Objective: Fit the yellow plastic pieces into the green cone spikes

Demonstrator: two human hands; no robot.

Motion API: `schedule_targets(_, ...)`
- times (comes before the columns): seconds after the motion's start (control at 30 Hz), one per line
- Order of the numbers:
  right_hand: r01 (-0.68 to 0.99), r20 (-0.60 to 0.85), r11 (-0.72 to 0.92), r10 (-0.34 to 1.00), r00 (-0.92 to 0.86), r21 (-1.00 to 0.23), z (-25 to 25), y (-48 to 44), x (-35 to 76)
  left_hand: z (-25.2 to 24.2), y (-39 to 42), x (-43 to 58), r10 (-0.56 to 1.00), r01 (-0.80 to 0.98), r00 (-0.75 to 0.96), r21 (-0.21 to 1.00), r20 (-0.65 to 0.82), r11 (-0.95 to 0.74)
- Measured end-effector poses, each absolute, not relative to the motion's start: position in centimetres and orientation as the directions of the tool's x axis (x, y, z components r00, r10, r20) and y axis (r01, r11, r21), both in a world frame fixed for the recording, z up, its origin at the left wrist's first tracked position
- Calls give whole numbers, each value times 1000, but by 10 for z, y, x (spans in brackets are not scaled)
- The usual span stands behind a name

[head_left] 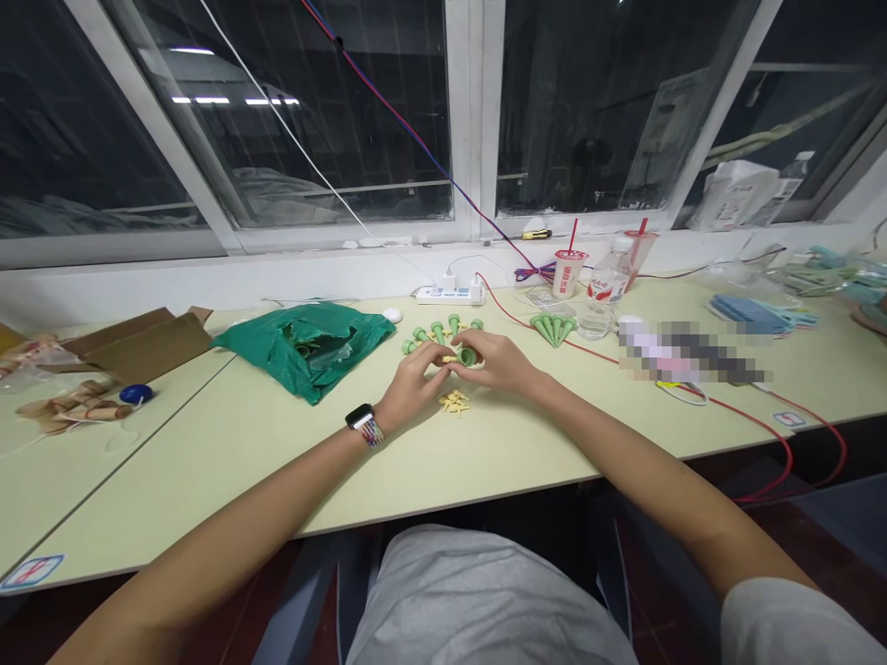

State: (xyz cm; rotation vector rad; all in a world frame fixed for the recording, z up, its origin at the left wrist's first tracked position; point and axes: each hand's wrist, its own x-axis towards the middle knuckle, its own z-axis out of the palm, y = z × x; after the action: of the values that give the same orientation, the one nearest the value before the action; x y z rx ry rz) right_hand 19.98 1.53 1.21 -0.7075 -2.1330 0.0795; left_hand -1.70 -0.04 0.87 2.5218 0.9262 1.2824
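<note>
Both of my hands meet over the middle of the table. My left hand (414, 377), with a watch on its wrist, pinches a small yellow plastic piece (449, 358). In the fingers of my right hand (504, 363) is a green plastic cone (468, 356), its round wide end facing left toward the yellow piece. Whether the two touch is too small to tell. Just below the hands lies a little pile of yellow pieces (455, 402). Behind them several green cones (436, 331) lie spread out, partly hidden by my fingers. More green cones (552, 329) lie together to the right.
A torn green plastic bag (333, 346) lies left of my hands. Further left are a cardboard box (149, 346) and wooden toys with a blue ball (136, 393). A power strip (450, 294), lidded cup (568, 274), water bottle (600, 300) and red cable (735, 411) occupy the back and right.
</note>
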Motion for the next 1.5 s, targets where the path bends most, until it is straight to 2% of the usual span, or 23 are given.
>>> schedule_targets(0.07,424,706,812,570,-420,-402,12,15,197,9,0,-17,618,427,367,464,695,-776)
schedule_targets(0.17,289,680,779,626,-382,-556,12,15,194,9,1,-17,684,356,276,589,675,-726)
schedule_targets(0.27,184,662,743,661,-353,-643,11,16,190,9,1,-16,738,309,237,671,632,-674)
schedule_targets(0.4,157,645,717,685,-339,-679,11,17,188,12,-1,-13,768,300,218,707,602,-640)
schedule_targets(0.57,167,617,689,713,-333,-706,13,23,189,18,-3,-12,718,380,221,619,660,-687)
schedule_targets(0.63,152,604,676,721,-340,-722,13,25,191,19,-3,-11,754,334,206,680,623,-653)
schedule_targets(0.73,172,596,677,720,-357,-715,13,28,193,17,-1,-6,855,193,201,836,478,-513)
schedule_targets(0.8,187,590,681,716,-374,-708,11,30,194,15,1,-4,885,152,218,882,411,-447)
schedule_targets(0.87,179,566,665,724,-395,-725,11,35,197,13,2,-6,871,196,218,855,439,-480)
schedule_targets(0.93,172,532,618,763,-366,-767,11,43,207,13,2,-13,794,328,236,724,559,-607)
schedule_targets(1.0,196,494,536,839,-226,-821,14,55,227,14,3,-23,656,458,351,489,668,-743)
schedule_targets(1.07,281,432,405,901,41,-870,19,68,256,14,5,-31,592,497,397,378,701,-781)
schedule_targets(1.13,492,423,249,861,282,-834,23,78,287,14,7,-32,593,499,402,376,698,-781)
schedule_targets(1.23,723,404,15,837,368,-690,24,85,321,11,10,-25,626,472,486,420,609,-775)
schedule_targets(1.37,825,321,-186,858,400,-533,19,85,334,9,8,-19,633,470,599,424,491,-774)
schedule_targets(1.5,845,283,-219,876,391,-489,15,86,332,8,6,-20,624,468,631,415,460,-780)
